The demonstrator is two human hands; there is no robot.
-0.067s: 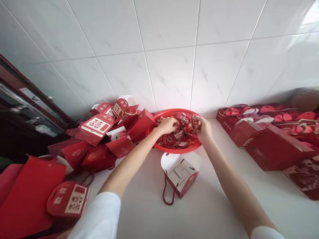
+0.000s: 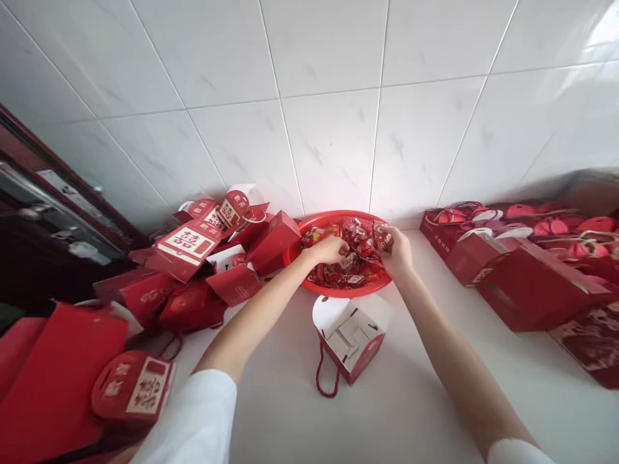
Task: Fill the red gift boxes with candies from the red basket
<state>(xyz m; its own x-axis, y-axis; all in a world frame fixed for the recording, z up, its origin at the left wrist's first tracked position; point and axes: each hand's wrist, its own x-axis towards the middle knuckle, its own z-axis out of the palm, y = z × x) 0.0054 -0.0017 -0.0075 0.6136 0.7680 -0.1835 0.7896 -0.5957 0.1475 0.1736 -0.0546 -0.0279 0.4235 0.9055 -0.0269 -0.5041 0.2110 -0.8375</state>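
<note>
A red plastic basket (image 2: 323,290) full of red-wrapped candies (image 2: 355,265) stands against the wall. Over its left half, my left hand (image 2: 333,249) dips into the candies with curled fingers; their tips and whatever they pinch are hidden. At the right rim, my right hand (image 2: 397,252) is closed around red wrapped candies (image 2: 383,237) that show between thumb and fingers. Just in front of the basket sits a red gift box (image 2: 360,348) with its top open, a white inner flap raised and a dark red cord handle hanging on the left.
Folded red gift boxes (image 2: 188,245) are heaped on the left, beside a dark door (image 2: 53,212). More red boxes with cord handles (image 2: 527,270) stand in rows to the right. White tiled wall (image 2: 329,142) rises behind the pale tabletop (image 2: 309,425).
My left hand has shifted slightly right and nearer to me among the candies, uncovering a few behind it. My right hand has hardly moved.
</note>
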